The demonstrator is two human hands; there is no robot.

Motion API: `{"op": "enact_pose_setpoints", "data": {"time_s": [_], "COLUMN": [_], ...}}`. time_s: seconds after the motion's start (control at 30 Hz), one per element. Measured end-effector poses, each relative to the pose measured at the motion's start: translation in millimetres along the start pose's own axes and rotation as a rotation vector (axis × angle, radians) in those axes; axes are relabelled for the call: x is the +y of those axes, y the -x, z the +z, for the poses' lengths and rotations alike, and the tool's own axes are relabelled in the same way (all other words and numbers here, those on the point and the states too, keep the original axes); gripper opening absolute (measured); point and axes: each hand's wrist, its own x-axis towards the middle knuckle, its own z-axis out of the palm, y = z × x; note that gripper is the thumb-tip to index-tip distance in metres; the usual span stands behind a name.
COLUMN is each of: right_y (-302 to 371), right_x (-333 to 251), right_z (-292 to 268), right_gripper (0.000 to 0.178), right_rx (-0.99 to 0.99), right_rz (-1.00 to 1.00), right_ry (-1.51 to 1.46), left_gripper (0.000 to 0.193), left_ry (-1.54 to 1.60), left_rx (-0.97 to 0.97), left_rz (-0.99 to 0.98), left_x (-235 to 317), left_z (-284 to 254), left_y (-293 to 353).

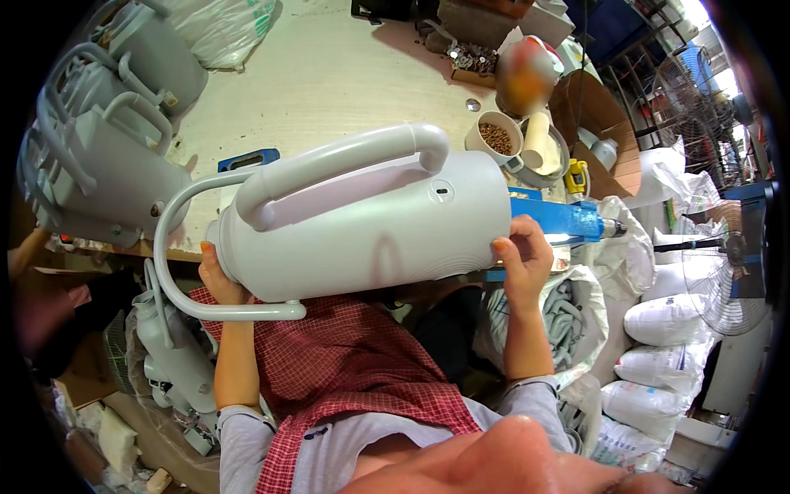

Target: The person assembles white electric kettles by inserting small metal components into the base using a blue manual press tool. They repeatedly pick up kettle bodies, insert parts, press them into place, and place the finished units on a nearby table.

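A large light grey plastic can [370, 222] with a long grip handle and a curved tube lies on its side across my lap and the table edge. My left hand [220, 278] is wrapped on its narrower end, under the curved tube, with most fingers hidden behind it. At the wide base end, my right hand [525, 251] pinches the lower rim between thumb and fingers. Just beyond that base, a blue drill-like machine [568, 221] with a metal chuck points to the right.
Several similar grey cans [115, 165] stand at the left of the table [304, 74]. A white mug [475, 136] of small brown pieces and a cardboard box [597, 107] are at the right. White sacks [662, 321], a fan [716, 272] and a bag of grey parts [588, 313] stand beyond.
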Motion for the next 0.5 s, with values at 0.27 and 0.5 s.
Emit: {"op": "enact_pose_setpoints", "data": {"time_s": [0.27,0.5], "right_y": [3,-17], "right_x": [0,-37], "right_z": [-4,-8], "right_gripper": [0.011,0.038], "right_rx": [0.025,0.006], "right_rz": [0.008,-0.213], "right_ry": [-0.02,0.733], "left_gripper": [0.056,0.056], "left_ry": [-0.034,-0.145], "left_rx": [-0.02,0.026], "left_rz": [-0.039,0.014], "left_x": [-4,-8], "left_z": [5,3], "left_y": [0,2]}}
